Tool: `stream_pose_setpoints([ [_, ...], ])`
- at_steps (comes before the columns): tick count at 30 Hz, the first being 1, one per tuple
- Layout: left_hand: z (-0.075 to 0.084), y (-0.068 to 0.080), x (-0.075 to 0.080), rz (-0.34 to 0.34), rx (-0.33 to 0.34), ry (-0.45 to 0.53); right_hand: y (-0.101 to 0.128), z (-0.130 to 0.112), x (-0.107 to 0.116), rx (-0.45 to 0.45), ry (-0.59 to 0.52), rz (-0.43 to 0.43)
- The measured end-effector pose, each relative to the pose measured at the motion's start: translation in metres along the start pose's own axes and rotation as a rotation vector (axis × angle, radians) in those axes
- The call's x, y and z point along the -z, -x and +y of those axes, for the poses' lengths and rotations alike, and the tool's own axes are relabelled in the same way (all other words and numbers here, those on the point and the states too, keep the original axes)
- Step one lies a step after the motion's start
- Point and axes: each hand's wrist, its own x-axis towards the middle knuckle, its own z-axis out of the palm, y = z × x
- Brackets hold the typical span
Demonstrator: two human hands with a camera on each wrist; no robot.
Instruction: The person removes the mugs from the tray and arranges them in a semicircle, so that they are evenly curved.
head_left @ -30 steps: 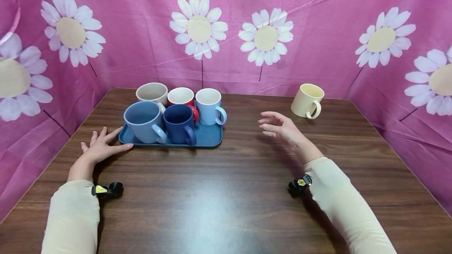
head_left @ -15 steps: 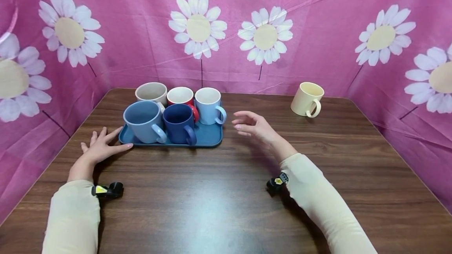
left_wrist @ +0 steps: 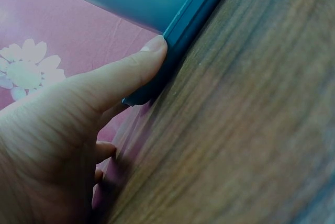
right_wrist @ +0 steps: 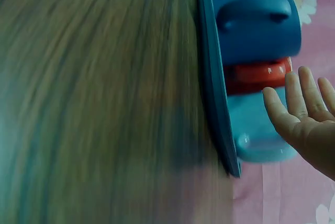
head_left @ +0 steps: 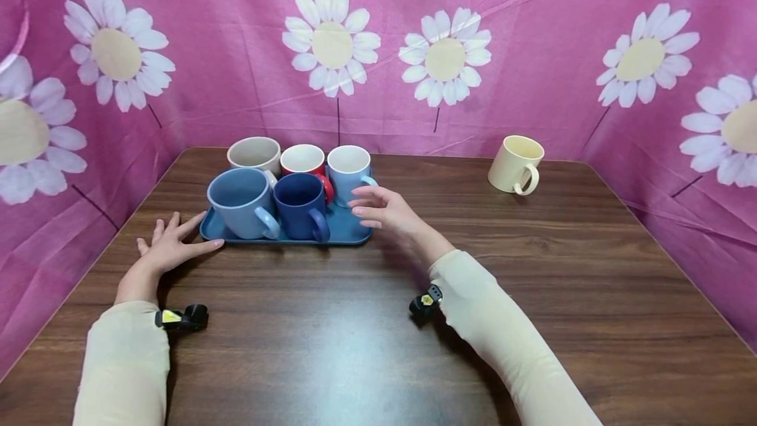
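Note:
A blue tray [head_left: 345, 230] bears several mugs: a large light-blue one [head_left: 238, 206], a navy one [head_left: 298, 206], a grey-beige one [head_left: 254, 152], a red one with a white inside [head_left: 303, 160] and a pale-blue one [head_left: 347, 179]. My left hand [head_left: 167, 253] straddles the tray's front left corner, fingers spread; in the left wrist view its thumb [left_wrist: 141, 62] lies against the rim. At the tray's right end my right hand [head_left: 395, 217] hovers with relaxed fingers, partly covering the pale-blue mug and its handle. Nothing is in that palm in the right wrist view.
A cream-yellow mug [head_left: 516, 166] stands apart at the back right of the brown wooden table [head_left: 284, 334]. Pink cloth [head_left: 384, 123] printed with white daisies encloses the back and both sides.
My right hand has travelled left from the middle right of the table to the tray's right end. The left hand, tray and mugs have kept their places.

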Motion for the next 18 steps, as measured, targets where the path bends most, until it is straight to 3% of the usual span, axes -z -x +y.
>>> stream_pose_setpoints([
  [18,0.000,0.000,0.000,0.002,0.005,0.008,-0.017,0.014,-0.044,-0.103,-0.043,0.047],
])
